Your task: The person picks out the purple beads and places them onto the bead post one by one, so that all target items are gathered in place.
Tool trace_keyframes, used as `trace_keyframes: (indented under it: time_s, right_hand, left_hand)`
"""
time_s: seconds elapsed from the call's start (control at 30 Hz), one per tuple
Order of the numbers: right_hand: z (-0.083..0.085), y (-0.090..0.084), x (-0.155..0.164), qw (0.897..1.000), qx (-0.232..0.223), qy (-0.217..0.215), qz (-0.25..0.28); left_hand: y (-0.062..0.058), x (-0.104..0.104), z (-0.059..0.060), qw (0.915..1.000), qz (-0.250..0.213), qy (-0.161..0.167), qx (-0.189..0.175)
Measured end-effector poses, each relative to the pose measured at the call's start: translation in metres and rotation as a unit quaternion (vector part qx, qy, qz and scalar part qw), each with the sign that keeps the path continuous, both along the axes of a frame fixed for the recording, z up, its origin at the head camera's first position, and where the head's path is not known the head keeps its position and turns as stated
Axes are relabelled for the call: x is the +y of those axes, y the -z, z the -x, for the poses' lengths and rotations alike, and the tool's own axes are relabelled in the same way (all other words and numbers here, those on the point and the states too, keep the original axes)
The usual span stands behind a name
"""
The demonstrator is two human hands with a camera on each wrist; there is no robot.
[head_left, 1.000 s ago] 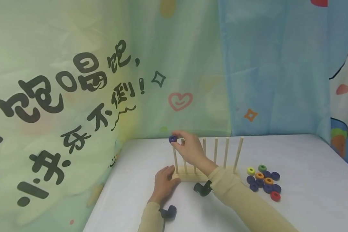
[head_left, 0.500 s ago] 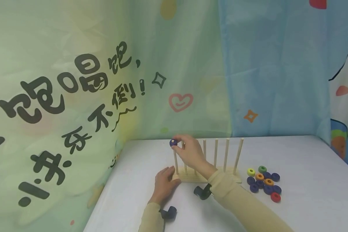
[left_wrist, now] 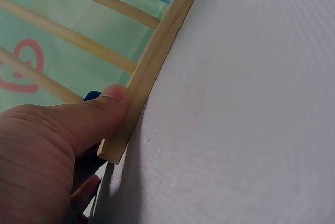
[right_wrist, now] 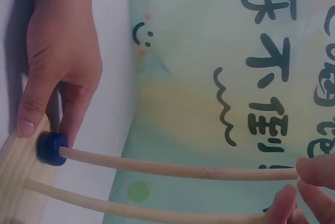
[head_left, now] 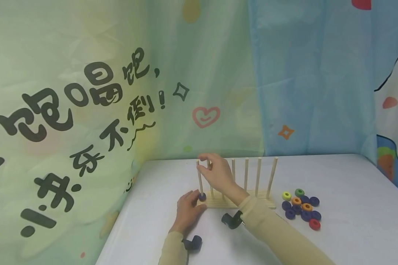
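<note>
A wooden peg rack [head_left: 252,202] with a row of upright pegs stands on the white table. Around the foot of its leftmost peg [head_left: 200,180] sits a dark blue ring [right_wrist: 51,148], low against the base. My left hand [head_left: 187,209] grips the left end of the base, its thumb [left_wrist: 102,111] on the front edge and its other fingers behind. Up at the top of the same peg is my right hand [head_left: 218,173], thumb and index finger parted with no ring between them; its fingertips [right_wrist: 314,171] are right at the peg's tip.
Several loose rings lie right of the rack, among them a yellow ring [head_left: 286,195], a green ring [head_left: 299,192], a red ring [head_left: 314,224], orange and dark blue ones. A printed curtain [head_left: 212,73] hangs behind the table [head_left: 345,191]. Black wrist cameras sit at both wrists.
The dark blue ring, earlier pinched in my right hand at the top of the leftmost peg, was let go and has dropped down it to the base. The left hand stays put.
</note>
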State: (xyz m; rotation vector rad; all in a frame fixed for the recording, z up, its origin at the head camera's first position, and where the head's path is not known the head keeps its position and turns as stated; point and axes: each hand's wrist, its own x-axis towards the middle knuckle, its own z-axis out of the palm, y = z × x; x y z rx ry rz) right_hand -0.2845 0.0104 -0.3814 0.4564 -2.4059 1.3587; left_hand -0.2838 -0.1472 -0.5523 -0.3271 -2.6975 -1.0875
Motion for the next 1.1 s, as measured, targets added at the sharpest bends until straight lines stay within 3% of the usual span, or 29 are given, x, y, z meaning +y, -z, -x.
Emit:
trace_keyframes:
  time_s: [0.27,0.57,0.8,1.1]
  right_hand:
    - [-0.016,-0.011,0.008,0.998,0.02,-0.026,0.06]
    - [-0.029,0.0,0.021,0.999,0.001,-0.029,0.044]
    - [-0.034,0.027,0.03,0.999,-0.006,-0.014,0.047]
    - [-0.041,0.07,0.05,0.997,-0.065,0.006,0.036]
  left_hand:
    - [0.001,-0.001,0.001,1.0,0.004,-0.002,-0.002]
    - [-0.001,-0.001,0.0,1.0,0.002,-0.001,0.0]
    - [0.0,-0.001,0.003,1.0,-0.001,0.001,0.008]
    - [0.001,-0.001,0.002,1.0,-0.005,-0.001,0.005]
